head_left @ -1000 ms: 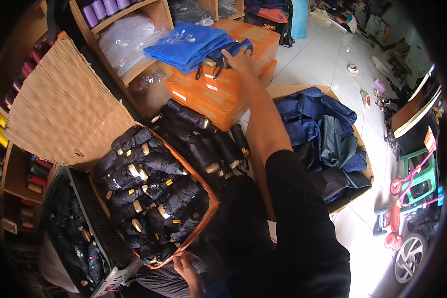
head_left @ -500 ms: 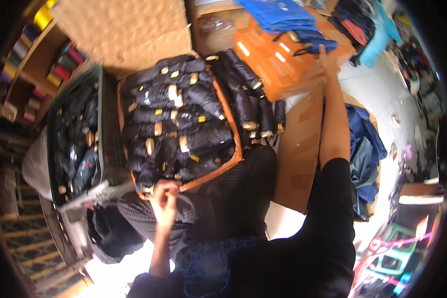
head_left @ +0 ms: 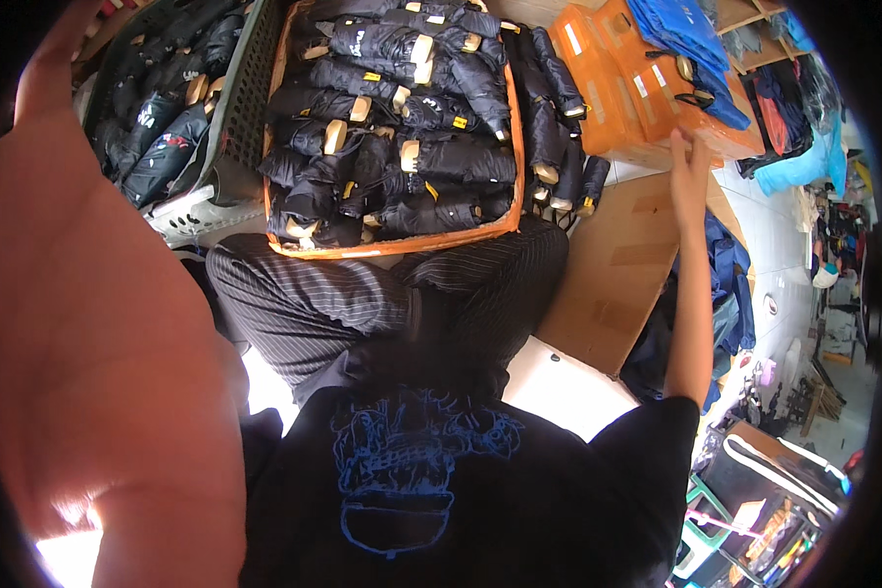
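Note:
My left hand (head_left: 98,323) is raised very close to the camera and fills the left side of the view; most of its fingers are cut off. To the right, my right hand (head_left: 691,176) reaches out with its fingers extended, beside the near edge of an orange-taped box (head_left: 603,108), and nothing shows in it. A blue folded umbrella (head_left: 720,103) lies on that box, just beyond the fingertips. In front of my lap stands a carton with an orange rim (head_left: 515,176), packed with black folded umbrellas (head_left: 456,162) with pale wooden handles.
A dark green crate (head_left: 240,108) with more black umbrellas stands at the left. Several umbrellas (head_left: 549,147) lie between the carton and the orange box. Blue plastic packs (head_left: 681,34) rest on that box. An opened cardboard box (head_left: 612,269) with dark blue cloth (head_left: 720,265) is at my right.
My left hand has left the carton's near rim and come up close to the camera. My right hand has drawn back from the blue umbrella. The view has shifted, so the carton appears higher.

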A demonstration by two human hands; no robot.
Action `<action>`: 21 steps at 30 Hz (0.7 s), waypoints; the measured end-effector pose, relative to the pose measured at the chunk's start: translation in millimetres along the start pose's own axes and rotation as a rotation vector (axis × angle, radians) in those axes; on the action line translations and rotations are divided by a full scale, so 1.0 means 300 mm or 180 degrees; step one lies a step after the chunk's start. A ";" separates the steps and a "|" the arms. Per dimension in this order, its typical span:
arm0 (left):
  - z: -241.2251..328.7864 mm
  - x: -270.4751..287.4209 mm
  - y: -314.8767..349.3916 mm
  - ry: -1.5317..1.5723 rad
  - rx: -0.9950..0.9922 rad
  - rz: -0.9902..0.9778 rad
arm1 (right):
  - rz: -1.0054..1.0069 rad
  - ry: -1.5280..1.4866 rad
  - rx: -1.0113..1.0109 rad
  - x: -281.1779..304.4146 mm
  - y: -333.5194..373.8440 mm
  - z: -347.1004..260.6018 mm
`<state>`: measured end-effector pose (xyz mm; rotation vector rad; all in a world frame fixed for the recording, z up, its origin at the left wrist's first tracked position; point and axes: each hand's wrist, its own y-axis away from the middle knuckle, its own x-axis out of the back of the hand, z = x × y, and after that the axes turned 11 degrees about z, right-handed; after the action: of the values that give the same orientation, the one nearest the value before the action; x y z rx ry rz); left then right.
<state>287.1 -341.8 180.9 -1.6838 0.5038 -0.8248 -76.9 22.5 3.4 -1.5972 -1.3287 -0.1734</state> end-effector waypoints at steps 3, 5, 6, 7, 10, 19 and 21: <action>0.055 0.015 -0.020 -0.0153 -0.0003 -0.0052 | -0.0419 -0.0452 0.0058 0.047 0.138 -0.149; 0.033 -0.013 0.041 0.0006 0.0043 0.0070 | -0.0621 -0.0451 -0.0090 0.126 0.244 -0.193; 0.037 -0.025 0.044 0.0026 0.0042 0.0089 | -0.0737 -0.0566 -0.0204 0.162 0.287 -0.256; 0.036 -0.030 0.044 0.0047 0.0035 0.0130 | -0.0827 -0.0671 -0.0312 0.190 0.311 -0.312; 0.036 -0.045 0.037 0.0131 0.0058 0.0227 | -0.1158 -0.1046 -0.0497 0.247 0.392 -0.385; -0.129 -0.295 0.165 0.0090 0.1105 0.0488 | -0.2808 -0.1778 0.0196 0.336 0.530 -0.567; -0.181 -0.430 0.307 0.0175 0.1875 -0.0061 | -0.2321 -0.1813 0.0162 0.336 0.542 -0.505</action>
<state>169.4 -311.9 65.5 -1.1263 0.2451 -0.9266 161.7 -5.9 46.3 -1.0818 -2.3075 -0.1236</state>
